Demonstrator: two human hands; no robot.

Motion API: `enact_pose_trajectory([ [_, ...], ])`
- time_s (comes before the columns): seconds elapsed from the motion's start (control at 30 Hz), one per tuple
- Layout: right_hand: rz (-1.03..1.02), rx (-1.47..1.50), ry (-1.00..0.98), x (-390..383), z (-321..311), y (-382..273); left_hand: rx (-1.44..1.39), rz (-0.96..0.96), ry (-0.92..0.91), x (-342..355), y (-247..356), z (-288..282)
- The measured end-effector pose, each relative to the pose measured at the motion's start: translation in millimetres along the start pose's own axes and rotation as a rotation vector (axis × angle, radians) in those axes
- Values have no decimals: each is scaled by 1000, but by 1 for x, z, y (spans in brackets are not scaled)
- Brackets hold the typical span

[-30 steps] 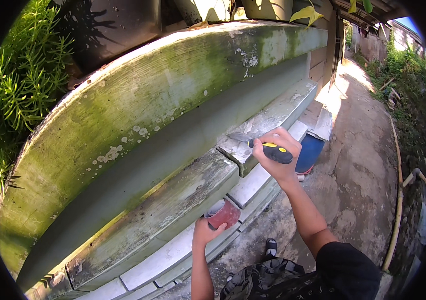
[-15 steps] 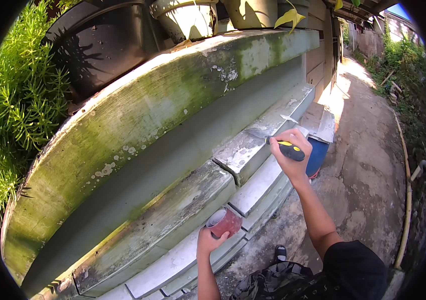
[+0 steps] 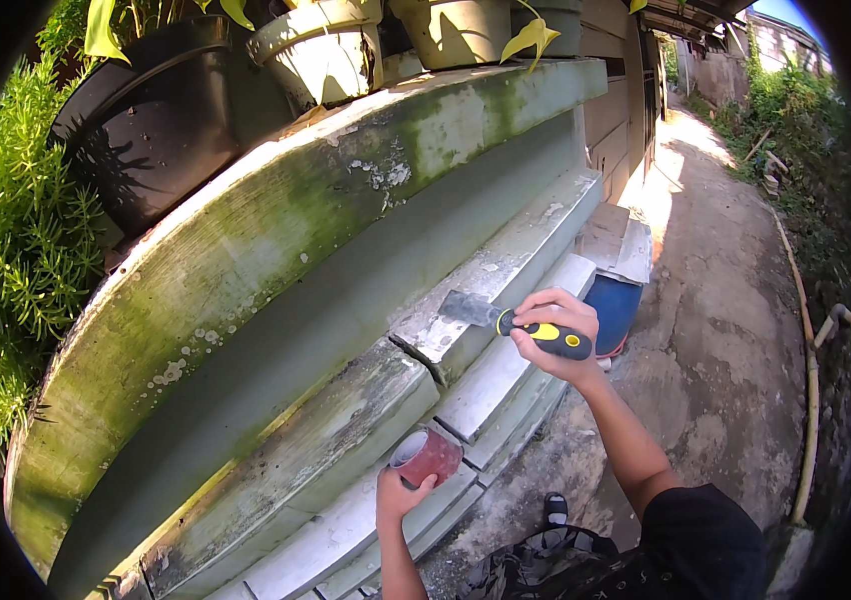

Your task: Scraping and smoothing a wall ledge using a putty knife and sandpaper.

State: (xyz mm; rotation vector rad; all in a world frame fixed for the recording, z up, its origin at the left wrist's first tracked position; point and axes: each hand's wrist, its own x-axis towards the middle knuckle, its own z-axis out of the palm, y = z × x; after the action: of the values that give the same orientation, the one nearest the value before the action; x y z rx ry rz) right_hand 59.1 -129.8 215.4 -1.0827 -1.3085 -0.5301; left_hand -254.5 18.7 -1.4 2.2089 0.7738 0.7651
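Note:
My right hand [image 3: 558, 335] is closed round the black-and-yellow handle of a paint scraper [image 3: 471, 308]. Its wide grey blade lies over the top of a stepped concrete ledge [image 3: 506, 265], where the paint is patchy and flaking; whether the edge touches the surface I cannot tell. Lower and to the left, my left hand [image 3: 401, 497] grips a roll of red sandpaper [image 3: 430, 455], its hollow end facing up and left. The roll is held above the lower ledges, apart from the scraper.
Above the steps curves a mossy green wall [image 3: 236, 265] with a black pot [image 3: 151, 120] and pale pots [image 3: 321, 55] along its top. A blue container [image 3: 614, 308] under a grey board [image 3: 626, 240] stands right of the ledges. A concrete path [image 3: 711, 330] runs along the right.
The scraper has drawn back toward me, and its blade now shows flatter and more fully. A pale flake beside the ledge is out of sight. The whole view has shifted slightly.

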Motion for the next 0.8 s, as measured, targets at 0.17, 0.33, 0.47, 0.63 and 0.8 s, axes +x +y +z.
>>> enact_pose_trajectory([
  [0.17,37,-373,236,0,-24,47,-4,27,8,1,-1,7],
  [0.33,-54,-263,118,-1,-23,6,17,29,-6,0,-1,6],
  [0.47,-251,-176,-52,4,-14,-21,35,10,13,2,-1,2],
  [0.63,-90,185,-111,33,-21,-14,18,23,22,2,4,2],
  [0.8,-40,655,-258,62,-1,-12,16,49,5,2,6,2],
])
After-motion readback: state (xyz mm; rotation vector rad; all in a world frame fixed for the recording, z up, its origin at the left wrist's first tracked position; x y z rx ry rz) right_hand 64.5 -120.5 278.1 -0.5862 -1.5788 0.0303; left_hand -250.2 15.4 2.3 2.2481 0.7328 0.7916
